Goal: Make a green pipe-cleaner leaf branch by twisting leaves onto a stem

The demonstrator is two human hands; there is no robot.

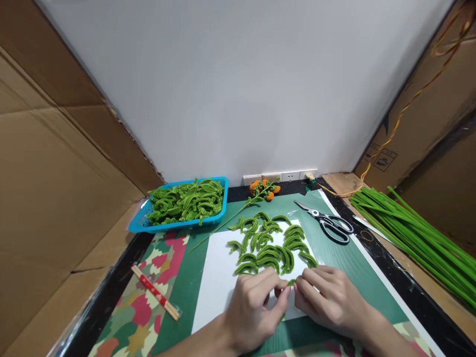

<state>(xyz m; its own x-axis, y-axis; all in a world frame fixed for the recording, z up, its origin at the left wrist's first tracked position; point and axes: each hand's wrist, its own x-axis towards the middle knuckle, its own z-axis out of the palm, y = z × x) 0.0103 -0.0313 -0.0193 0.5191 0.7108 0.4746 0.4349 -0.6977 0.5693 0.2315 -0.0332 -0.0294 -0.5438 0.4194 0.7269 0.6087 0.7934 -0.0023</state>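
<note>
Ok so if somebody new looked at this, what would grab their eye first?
Probably the bright blue basket heaped with green fuzzy pieces, at the back left of the table. Next, likely the orange flowers near the wall sockets, and the thick bundle of green stems at the far right, beyond the black-handled scissors.

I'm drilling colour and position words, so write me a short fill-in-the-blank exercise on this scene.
From the camera's view, the basket lies to the ____ of the scissors.
The left hand and right hand pinch a fuzzy piece coloured ____.
The sheet under the curved pieces is coloured ____.
Missing words: left; green; white.
</note>
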